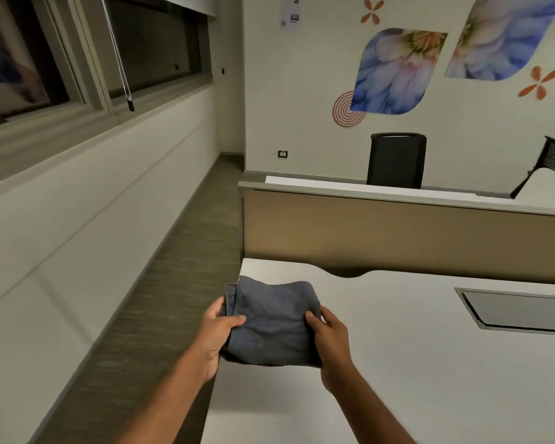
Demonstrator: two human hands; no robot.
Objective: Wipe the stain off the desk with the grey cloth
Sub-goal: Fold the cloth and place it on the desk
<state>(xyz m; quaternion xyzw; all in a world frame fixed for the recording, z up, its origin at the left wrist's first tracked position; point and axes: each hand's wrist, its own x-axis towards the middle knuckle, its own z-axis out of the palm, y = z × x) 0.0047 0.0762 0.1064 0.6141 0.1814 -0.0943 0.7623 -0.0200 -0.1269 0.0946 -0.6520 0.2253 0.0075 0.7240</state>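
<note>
Thumbs sat on top and fingers curled underneath, so both hands were closed on the cloth (274, 322), the left hand (217, 334) pinching its left edge and the right hand (330, 339) its right edge. The cloth was folded into a thick grey pad and was held at the near left corner of the desk (430, 363); whether it rested on the top or hung just above it could not be told. No stain showed anywhere on the white top, which was the first risk: the person might have wiped the wrong patch. The left edge of the cloth lay over the desk's edge, above the floor (161, 299), so a loose grip there could have dropped it. The folds could also have slipped open under a hard push and left a thin, bunching layer. As for containers, only the cable tray (523, 310) set into the desk showed, its grey lid shut, its contents hidden.
</note>
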